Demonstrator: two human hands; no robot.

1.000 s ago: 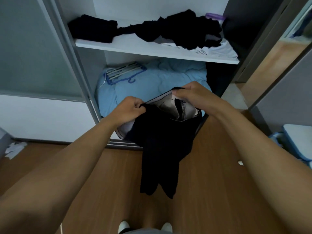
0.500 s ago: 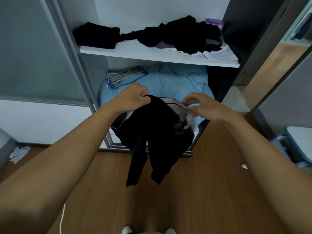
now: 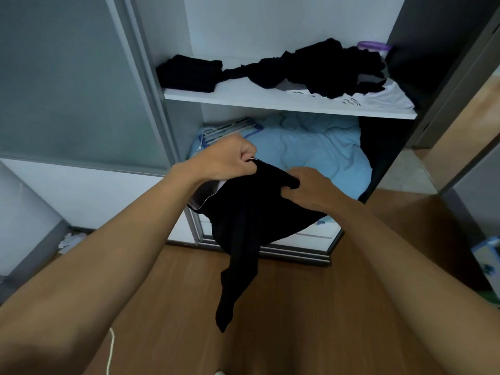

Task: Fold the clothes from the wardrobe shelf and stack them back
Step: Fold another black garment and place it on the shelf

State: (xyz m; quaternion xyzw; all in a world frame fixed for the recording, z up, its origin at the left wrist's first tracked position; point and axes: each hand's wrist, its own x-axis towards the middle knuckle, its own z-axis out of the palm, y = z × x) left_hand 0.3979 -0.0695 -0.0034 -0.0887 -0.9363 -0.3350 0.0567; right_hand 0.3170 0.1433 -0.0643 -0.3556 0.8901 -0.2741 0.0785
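Note:
A black garment (image 3: 243,226) with a pale lining hangs in front of the open wardrobe, one long end dangling toward the floor. My left hand (image 3: 227,158) pinches its upper left edge. My right hand (image 3: 305,189) grips a bunch of the same cloth a little lower, to the right. On the white shelf (image 3: 243,97) above lie a folded black stack (image 3: 189,74) at the left and a rumpled pile of dark clothes (image 3: 330,67) over a white shirt (image 3: 384,97) at the right.
A light blue duvet (image 3: 319,152) fills the compartment below the shelf, with blue and white hangers (image 3: 230,129) on its left. A grey sliding door (image 3: 67,77) stands at left. Wooden floor (image 3: 297,320) lies below. A purple-lidded container (image 3: 374,46) sits at the shelf's back right.
Both hands rose with the garment. My right hand let go of the lined waistband and took a bunch of black cloth closer to my left hand. The pale lining is now mostly hidden.

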